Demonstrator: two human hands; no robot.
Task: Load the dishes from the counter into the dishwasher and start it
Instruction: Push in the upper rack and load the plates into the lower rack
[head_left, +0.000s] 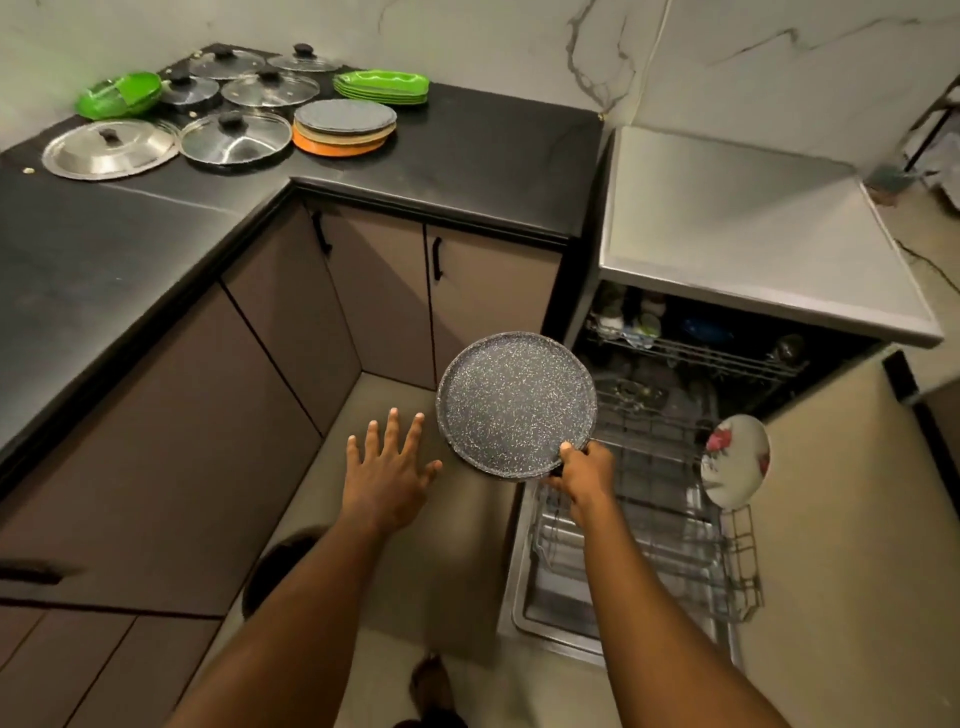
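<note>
Right hand (582, 475), grip clamped on the near rim of the speckled plate (514, 402), holds it almost flat just over the left edge of the lower rack (639, 525). Left hand (387, 480) floats left of the rack, grip apart, fingers spread, holding nothing. Best play, I'd say: tip the plate on edge and slot it between tines, clear of the floral plate (735, 462) standing at the rack's right side. Upper rack (691, 353), behind it, holds a few items, too dim to name. More dishes wait on the worktop (493, 145), far left of the rack.

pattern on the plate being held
The plate is dark grey with white speckles; head view.
</note>
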